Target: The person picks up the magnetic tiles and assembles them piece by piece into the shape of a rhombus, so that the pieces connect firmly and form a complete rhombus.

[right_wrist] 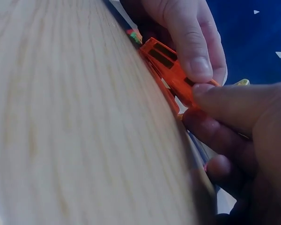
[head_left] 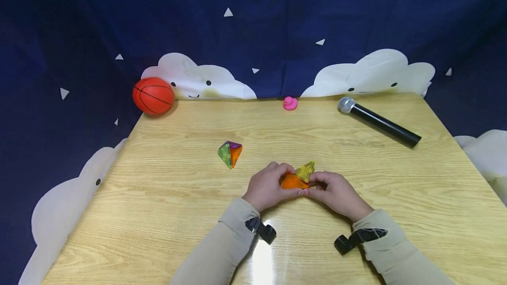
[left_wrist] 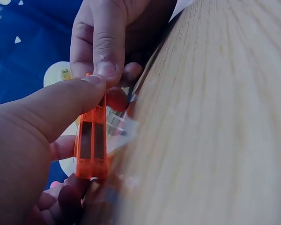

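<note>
Both hands meet over the table, right of its middle in the head view. My left hand [head_left: 266, 186] grips an orange magnetic tile piece [head_left: 293, 182], thumb along the near edge. From the other side, my right hand [head_left: 336, 195] pinches the same piece, its thumb tip touching the left thumb. A yellow triangular tile [head_left: 305, 171] stands up behind the orange, its point upward. In the left wrist view the orange piece [left_wrist: 91, 145] shows two edges side by side. Low over the wood, the orange [right_wrist: 175, 70] splays into a narrow wedge in the right wrist view.
A small green, orange and purple tile pyramid [head_left: 230, 154] sits left of the hands on the wooden table [head_left: 158, 214]. Along the back are a red ball [head_left: 153, 96], a pink duck [head_left: 290, 103] and a black microphone [head_left: 380, 122]. A dark blue cloth [head_left: 277, 25] hangs behind.
</note>
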A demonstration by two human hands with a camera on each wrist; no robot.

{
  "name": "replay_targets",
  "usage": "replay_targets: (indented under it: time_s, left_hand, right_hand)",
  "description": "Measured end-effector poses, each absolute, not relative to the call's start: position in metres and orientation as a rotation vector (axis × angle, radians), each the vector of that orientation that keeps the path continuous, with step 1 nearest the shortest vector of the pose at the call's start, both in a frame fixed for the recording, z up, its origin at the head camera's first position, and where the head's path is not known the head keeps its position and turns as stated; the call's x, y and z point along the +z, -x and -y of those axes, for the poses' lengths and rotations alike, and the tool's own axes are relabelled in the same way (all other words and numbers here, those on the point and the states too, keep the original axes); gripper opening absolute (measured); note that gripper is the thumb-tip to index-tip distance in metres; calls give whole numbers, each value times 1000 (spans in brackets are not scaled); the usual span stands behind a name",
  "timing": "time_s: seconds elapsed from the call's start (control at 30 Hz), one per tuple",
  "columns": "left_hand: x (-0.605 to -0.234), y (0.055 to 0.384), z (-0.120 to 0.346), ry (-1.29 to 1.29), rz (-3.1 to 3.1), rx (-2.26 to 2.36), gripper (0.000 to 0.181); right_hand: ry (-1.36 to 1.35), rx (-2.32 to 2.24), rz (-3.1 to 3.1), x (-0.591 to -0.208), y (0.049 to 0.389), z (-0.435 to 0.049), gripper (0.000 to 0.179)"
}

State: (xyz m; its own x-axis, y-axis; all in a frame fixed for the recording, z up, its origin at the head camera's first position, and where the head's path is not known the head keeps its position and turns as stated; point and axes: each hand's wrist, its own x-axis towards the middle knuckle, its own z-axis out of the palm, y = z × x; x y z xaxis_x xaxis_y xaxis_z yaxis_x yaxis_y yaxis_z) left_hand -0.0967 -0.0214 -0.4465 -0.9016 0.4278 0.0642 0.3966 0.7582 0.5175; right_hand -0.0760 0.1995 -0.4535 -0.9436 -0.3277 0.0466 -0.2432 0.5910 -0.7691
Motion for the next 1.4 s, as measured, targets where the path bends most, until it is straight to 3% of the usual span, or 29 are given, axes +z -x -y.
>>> replay_targets:
  time_s: [0.63,0.9,1.4]
  left_hand:
    - [-447,99,24,-719,-2858,873,48]
    - [-445,100,25,-698,-2826,901,47]
    - [-451,107,37,-672,-2621,1297,39]
  right_hand:
    - [541,-1208,-2814,-455,76,-195,9]
    - [546,-1230,-2819,-454,76,-194,26]
    - [580,-1267,-2810,-459,77,-194,18]
